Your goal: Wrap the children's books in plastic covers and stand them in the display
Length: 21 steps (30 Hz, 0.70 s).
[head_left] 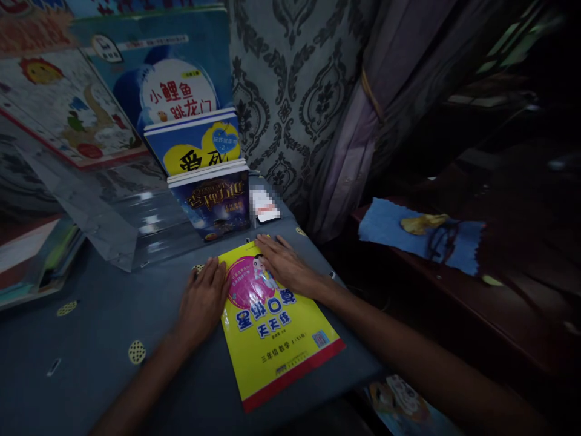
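On the table (100,339), outstretched fingers (270,247) touch a yellow book (276,333) slanting lengthwise away-left.

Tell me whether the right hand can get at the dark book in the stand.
Probably yes: the right hand lies at the upper right of the yellow book, close to the dark book, and nothing visible blocks the way.

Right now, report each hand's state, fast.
Left hand: open, at the left edge of the yellow book.
Right hand: open, resting on the book's upper right side.
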Each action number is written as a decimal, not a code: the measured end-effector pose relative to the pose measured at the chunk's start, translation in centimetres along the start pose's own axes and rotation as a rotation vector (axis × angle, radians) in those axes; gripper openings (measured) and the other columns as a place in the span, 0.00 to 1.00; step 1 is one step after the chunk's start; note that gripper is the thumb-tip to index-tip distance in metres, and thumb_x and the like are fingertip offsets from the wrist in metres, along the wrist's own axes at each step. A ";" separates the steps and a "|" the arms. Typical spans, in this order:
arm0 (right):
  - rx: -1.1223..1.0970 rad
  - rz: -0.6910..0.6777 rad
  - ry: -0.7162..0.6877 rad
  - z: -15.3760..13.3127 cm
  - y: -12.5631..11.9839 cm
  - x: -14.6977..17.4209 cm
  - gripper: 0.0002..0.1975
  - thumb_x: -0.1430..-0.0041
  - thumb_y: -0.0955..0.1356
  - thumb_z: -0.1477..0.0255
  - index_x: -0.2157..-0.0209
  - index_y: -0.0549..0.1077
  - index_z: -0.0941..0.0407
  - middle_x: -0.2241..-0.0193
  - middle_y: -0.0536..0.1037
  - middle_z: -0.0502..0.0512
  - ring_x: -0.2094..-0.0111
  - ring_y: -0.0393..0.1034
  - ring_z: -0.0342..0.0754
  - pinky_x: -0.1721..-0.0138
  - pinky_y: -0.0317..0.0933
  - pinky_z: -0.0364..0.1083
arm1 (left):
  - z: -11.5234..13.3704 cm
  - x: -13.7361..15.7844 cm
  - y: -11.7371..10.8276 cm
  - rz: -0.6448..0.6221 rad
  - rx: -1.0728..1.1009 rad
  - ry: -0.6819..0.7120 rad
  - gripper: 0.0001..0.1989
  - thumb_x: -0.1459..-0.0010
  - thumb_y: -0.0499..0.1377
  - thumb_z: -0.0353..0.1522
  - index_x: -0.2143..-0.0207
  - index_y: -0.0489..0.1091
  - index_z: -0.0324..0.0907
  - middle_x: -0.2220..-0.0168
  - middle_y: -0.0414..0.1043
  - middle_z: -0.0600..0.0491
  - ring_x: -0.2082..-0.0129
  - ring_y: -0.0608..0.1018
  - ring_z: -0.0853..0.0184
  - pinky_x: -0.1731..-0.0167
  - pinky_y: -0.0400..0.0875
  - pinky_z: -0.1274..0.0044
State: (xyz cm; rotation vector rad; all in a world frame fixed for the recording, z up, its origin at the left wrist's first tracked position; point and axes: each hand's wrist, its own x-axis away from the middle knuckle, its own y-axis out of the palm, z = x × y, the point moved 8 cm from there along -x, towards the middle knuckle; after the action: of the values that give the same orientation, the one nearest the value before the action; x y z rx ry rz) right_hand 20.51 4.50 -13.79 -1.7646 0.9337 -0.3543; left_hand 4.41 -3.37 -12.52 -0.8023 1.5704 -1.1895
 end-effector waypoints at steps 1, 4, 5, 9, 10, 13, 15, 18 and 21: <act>-0.047 -0.006 0.010 0.5 -0.2 -0.1 0.26 0.26 0.54 0.67 0.33 0.61 0.64 0.32 0.62 0.70 0.29 0.53 0.56 0.30 0.44 0.64 | 0.0 0.0 0.0 -0.007 0.000 0.003 0.24 0.26 0.41 0.35 0.42 0.70 0.33 0.38 0.69 0.35 0.37 0.72 0.50 0.42 0.70 0.55; -0.212 -0.029 0.035 2.0 -0.7 -0.5 0.25 0.25 0.53 0.67 0.33 0.62 0.57 0.34 0.67 0.63 0.32 0.59 0.53 0.30 0.42 0.65 | 0.0 -0.1 -0.3 -0.028 -0.001 -0.004 0.24 0.26 0.41 0.36 0.42 0.69 0.33 0.38 0.70 0.35 0.37 0.72 0.49 0.42 0.69 0.53; -0.260 -0.029 0.037 2.5 -0.9 -0.6 0.25 0.25 0.53 0.66 0.33 0.62 0.55 0.35 0.69 0.60 0.33 0.61 0.52 0.30 0.42 0.65 | 0.0 -0.2 -0.4 -0.035 0.002 -0.008 0.24 0.26 0.41 0.36 0.42 0.69 0.33 0.38 0.70 0.35 0.37 0.72 0.48 0.42 0.68 0.52; -0.383 0.009 0.054 4.3 -1.3 -1.0 0.24 0.24 0.55 0.62 0.35 0.65 0.52 0.38 0.73 0.57 0.37 0.66 0.50 0.33 0.52 0.60 | 0.3 -1.0 -0.4 -0.073 0.058 0.024 0.24 0.27 0.41 0.35 0.40 0.67 0.34 0.36 0.67 0.35 0.35 0.70 0.49 0.39 0.65 0.52; -0.406 0.017 0.062 4.5 -1.3 -1.1 0.24 0.24 0.55 0.61 0.35 0.66 0.52 0.39 0.73 0.57 0.37 0.66 0.50 0.34 0.55 0.59 | 0.5 -1.4 -0.3 -0.085 0.080 0.041 0.24 0.27 0.41 0.36 0.40 0.66 0.34 0.36 0.67 0.36 0.34 0.69 0.50 0.38 0.64 0.53; -0.473 0.029 0.066 4.8 -1.3 -1.4 0.24 0.25 0.55 0.60 0.36 0.67 0.53 0.39 0.73 0.58 0.38 0.67 0.49 0.35 0.58 0.56 | 1.5 -2.9 0.4 -0.130 0.142 0.097 0.25 0.27 0.43 0.37 0.37 0.63 0.34 0.34 0.64 0.37 0.33 0.66 0.53 0.35 0.62 0.55; -0.513 0.035 0.052 4.6 -1.4 -1.5 0.23 0.25 0.56 0.62 0.36 0.67 0.55 0.39 0.74 0.58 0.38 0.68 0.49 0.35 0.58 0.55 | 2.6 -4.1 1.0 -0.171 0.179 0.147 0.26 0.27 0.43 0.38 0.35 0.61 0.33 0.32 0.61 0.38 0.31 0.64 0.55 0.34 0.60 0.56; -0.549 0.048 0.039 4.5 -1.6 -1.7 0.23 0.25 0.57 0.64 0.37 0.67 0.57 0.39 0.74 0.59 0.38 0.68 0.49 0.35 0.58 0.54 | 4.7 -5.6 1.6 -0.223 0.222 0.228 0.27 0.27 0.43 0.40 0.33 0.58 0.34 0.31 0.58 0.39 0.29 0.60 0.56 0.32 0.56 0.56; -0.558 0.056 0.037 4.6 -1.7 -1.7 0.23 0.26 0.57 0.63 0.37 0.68 0.54 0.38 0.73 0.57 0.37 0.67 0.49 0.35 0.57 0.55 | 7.3 -6.3 1.6 -0.254 0.261 0.312 0.27 0.27 0.44 0.40 0.32 0.57 0.36 0.29 0.55 0.40 0.28 0.58 0.57 0.31 0.52 0.56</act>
State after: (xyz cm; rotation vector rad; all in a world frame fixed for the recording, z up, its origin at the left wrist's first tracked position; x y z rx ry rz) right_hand 23.03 9.00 -13.75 -2.2332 1.1839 -0.0896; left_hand 13.34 0.53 -12.48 -0.6811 1.5449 -1.7336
